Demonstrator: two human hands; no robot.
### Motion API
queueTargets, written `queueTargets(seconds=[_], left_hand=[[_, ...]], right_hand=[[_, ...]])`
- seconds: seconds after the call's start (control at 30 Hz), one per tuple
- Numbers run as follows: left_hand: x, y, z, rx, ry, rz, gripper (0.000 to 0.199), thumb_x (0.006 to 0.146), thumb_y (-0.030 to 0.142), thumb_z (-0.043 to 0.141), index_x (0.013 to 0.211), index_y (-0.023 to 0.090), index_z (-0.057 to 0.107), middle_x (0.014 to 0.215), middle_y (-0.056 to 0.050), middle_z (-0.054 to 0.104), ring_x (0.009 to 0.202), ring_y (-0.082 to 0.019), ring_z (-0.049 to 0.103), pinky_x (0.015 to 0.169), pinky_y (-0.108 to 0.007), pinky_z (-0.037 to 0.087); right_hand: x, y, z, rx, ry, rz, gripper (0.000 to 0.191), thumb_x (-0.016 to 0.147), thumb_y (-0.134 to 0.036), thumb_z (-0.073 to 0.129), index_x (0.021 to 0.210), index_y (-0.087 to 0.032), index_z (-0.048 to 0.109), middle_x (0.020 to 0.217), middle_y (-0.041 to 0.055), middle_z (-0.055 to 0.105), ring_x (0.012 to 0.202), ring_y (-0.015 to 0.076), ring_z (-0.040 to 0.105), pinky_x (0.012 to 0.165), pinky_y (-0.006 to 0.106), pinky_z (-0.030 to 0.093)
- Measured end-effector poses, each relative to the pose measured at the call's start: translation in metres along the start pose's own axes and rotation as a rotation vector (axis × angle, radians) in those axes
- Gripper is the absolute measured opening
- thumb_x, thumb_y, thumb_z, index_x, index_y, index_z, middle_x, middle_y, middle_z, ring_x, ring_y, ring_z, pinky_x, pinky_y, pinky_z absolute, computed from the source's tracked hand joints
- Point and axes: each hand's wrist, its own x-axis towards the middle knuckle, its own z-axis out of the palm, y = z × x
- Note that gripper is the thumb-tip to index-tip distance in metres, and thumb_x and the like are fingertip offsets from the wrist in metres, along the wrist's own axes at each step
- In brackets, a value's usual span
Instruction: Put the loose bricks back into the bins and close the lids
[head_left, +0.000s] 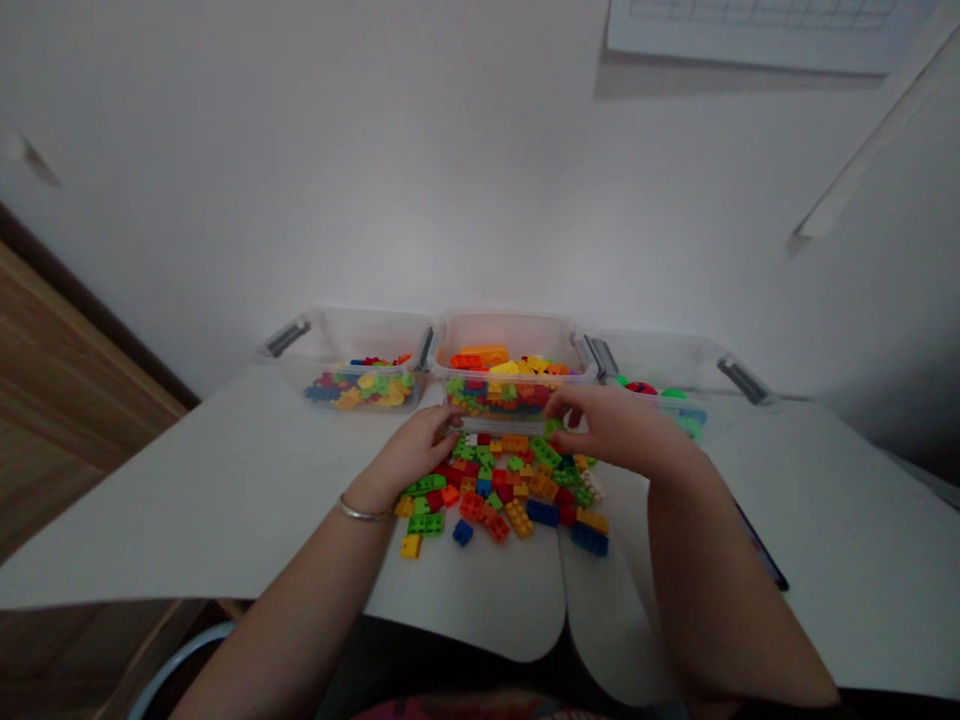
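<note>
Two bare hands work at a loose heap of multicoloured plastic building blocks [499, 478] spread on a white tabletop [225, 500], directly in front of three clear plastic bins. The left hand [411, 450], with a thin silver-coloured bracelet [364, 514] at its wrist, lies at the heap's left edge, thumb and fingers parted. The right hand [619, 425] reaches over the far right part of the heap, thumb and forefinger curved beside a light-green plastic piece [553, 428]; whether they pinch it cannot be told. At the heap's near side lie a small yellow block [410, 546], a small blue block [463, 532] and a long dark-blue block [589, 538]. The left bin [360, 325] and the middle bin [510, 330] contain mixed coloured blocks, the middle one more fully; the right bin [660, 348], partly hidden by the right hand, contains green, red and blue pieces. A flat, dark-edged object [763, 560] lies beyond the right forearm. On the pale wall [375, 180] hangs a white sheet printed with a grid [750, 35].
</note>
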Motion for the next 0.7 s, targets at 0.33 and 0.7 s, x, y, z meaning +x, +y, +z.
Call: queueTargets(seconds=[0.33, 0.7], left_hand=[[-0.001, 0.004, -0.001, -0.015, 0.017, -0.037, 0.036, 0.086, 0.023, 0.051, 0.119, 0.015, 0.062, 0.109, -0.011, 0.071, 0.101, -0.024, 0.066, 0.096, -0.041, 0.052], [0.000, 0.001, -0.010, 0.143, 0.187, -0.163, 0.030, 0.083, 0.023, 0.049, 0.103, 0.015, 0.070, 0.106, -0.012, 0.072, 0.106, -0.028, 0.064, 0.100, -0.046, 0.050]], right_hand=[[0.032, 0.024, 0.021, 0.515, 1.059, 0.099, 0.026, 0.080, -0.038, 0.066, 0.099, -0.023, 0.058, 0.091, 0.0009, 0.066, 0.076, 0.0146, 0.061, 0.061, 0.026, 0.046], [0.049, 0.021, 0.046, 0.102, 0.820, 0.243, 0.019, 0.080, -0.036, 0.061, 0.090, -0.021, 0.067, 0.091, 0.0078, 0.071, 0.097, 0.0282, 0.059, 0.089, 0.044, 0.040]])
